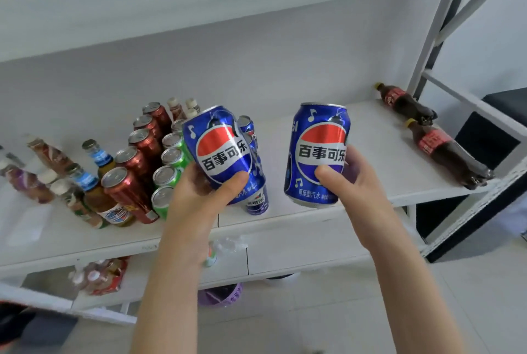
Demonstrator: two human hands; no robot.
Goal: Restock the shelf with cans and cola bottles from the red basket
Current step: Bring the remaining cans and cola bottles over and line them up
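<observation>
Blue cans: the left hand [199, 191] grips one [225, 151], the right hand [353, 182] another [318, 154], both over the shelf's [370, 154] front edge. Placing looks next, behind the blue row [256, 196].

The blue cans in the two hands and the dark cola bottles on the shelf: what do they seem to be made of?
The blue can in the left hand and the blue can in the right hand look like thin glossy metal, probably aluminium: silvery top rims and bright streaks on the print. The cola bottles look like clear plastic: dark liquid shows through, with moulded lobed bases.
</observation>
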